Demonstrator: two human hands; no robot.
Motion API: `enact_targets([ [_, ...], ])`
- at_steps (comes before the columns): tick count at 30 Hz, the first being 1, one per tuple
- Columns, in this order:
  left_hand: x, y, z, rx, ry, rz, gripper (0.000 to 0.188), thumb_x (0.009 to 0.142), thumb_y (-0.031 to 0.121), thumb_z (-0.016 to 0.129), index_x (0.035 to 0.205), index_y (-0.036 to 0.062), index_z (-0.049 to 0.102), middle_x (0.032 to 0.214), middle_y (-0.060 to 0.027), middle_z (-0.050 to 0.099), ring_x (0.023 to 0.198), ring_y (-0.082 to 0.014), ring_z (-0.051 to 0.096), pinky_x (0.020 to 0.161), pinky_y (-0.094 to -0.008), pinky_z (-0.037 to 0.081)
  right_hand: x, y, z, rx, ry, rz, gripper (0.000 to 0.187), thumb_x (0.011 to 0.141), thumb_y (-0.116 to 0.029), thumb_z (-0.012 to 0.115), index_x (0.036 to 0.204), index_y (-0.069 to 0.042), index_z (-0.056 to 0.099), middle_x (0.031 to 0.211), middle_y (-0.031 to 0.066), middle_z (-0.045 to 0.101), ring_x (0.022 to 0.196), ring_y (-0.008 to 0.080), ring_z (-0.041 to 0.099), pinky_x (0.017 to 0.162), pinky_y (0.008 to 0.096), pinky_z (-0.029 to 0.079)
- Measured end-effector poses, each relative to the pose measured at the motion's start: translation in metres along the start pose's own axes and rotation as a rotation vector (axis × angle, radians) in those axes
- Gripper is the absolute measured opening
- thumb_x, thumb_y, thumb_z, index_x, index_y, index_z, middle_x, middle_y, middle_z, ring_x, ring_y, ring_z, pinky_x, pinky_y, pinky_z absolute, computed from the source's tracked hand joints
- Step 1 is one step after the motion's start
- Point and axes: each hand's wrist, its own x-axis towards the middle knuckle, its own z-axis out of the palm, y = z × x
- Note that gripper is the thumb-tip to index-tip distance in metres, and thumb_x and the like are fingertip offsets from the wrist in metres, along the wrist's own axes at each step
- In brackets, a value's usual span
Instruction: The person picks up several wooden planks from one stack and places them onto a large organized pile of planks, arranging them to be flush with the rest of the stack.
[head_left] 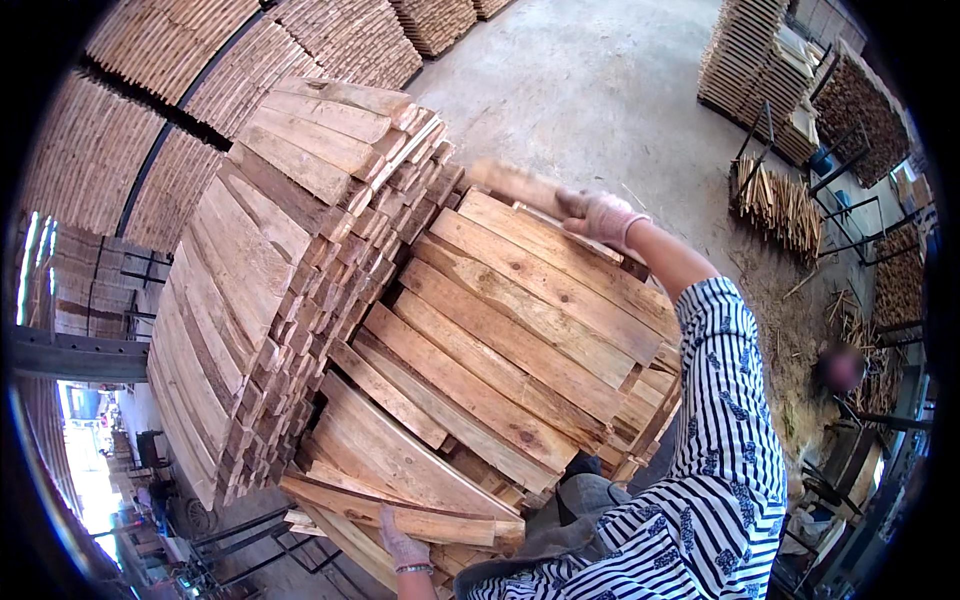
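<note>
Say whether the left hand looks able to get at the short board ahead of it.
Probably yes: nothing seems to lie over the short board ahead of the left hand, though that hand is on another plank.

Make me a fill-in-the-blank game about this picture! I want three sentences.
1. The right hand holds a blurred board made of ____.
2. The lower hand, touching another board, is the person's ____ one.
3. The shirt sleeve has a pattern of dark and white ____.

Missing words: wood; left; stripes.
</note>
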Motion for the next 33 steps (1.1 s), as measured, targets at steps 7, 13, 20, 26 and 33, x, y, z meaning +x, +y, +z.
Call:
enact_targets([
  [7,-0.003,-0.007,-0.015,-0.021,0.032,0.006,0.068,0.097,0.048,0.062,0.147,0.0037,0.048,0.142,-0.0144,0.057,0.128,-0.0335,0.058,0.109,-0.0478,0.048,-0.014,-0.02,0.027,0.01,0.122,-0.004,0.063,0.104,-0.046,0.047,0.155,-0.011,0.04,0.144,0.0225,0.055,0.133,0.041,0.054,0.111,0.0464,0.045],
  [13,0.001,-0.006,-0.011,-0.184,-0.102,-0.003,0.055,0.1,0.04,0.062,0.138,0.0017,0.054,0.132,-0.0156,0.062,0.121,-0.0304,0.061,0.106,-0.0445,0.051,-0.008,-0.051,0.032,-0.333,0.139,0.094,0.06,0.103,-0.045,0.049,0.156,-0.018,0.04,0.156,0.0202,0.043,0.143,0.0392,0.043,0.114,0.0567,0.038],
  [20,-0.022,-0.001,0.007,-0.454,0.032,0.155,0.066,0.089,0.02,0.079,0.144,0.001,0.047,0.13,-0.0139,0.063,0.115,-0.0293,0.065,0.102,-0.0447,0.054,-0.15,-0.227,0.156,0.382,-0.058,-0.695,0.08,0.096,-0.051,0.067,0.153,-0.001,0.044,0.149,0.0281,0.052,0.14,0.0405,0.05,0.119,0.0413,0.038],
  [26,-0.064,0.05,0.026,-0.503,-0.022,0.506,0.056,0.096,0.014,0.072,0.144,0.0025,0.045,0.133,-0.0133,0.059,0.119,-0.0253,0.062,0.098,-0.0409,0.056,-0.301,-0.397,0.158,0.265,-0.282,-0.965,0.136,0.074,-0.084,0.067,0.16,0.008,0.016,0.153,0.0358,0.038,0.14,0.0486,0.042,0.118,0.0482,0.036],
  [33,-0.162,0.116,-0.015,-0.476,-0.201,0.797,0.066,0.101,0.027,0.067,0.154,0.0074,0.033,0.141,-0.0102,0.055,0.128,-0.0214,0.056,0.105,-0.0365,0.051,-0.331,-0.437,0.161,0.645,0.171,-1.255,0.139,0.067,-0.07,0.085,0.161,0.004,0.014,0.145,0.0322,0.047,0.132,0.0475,0.051,0.112,0.0498,0.043],
])
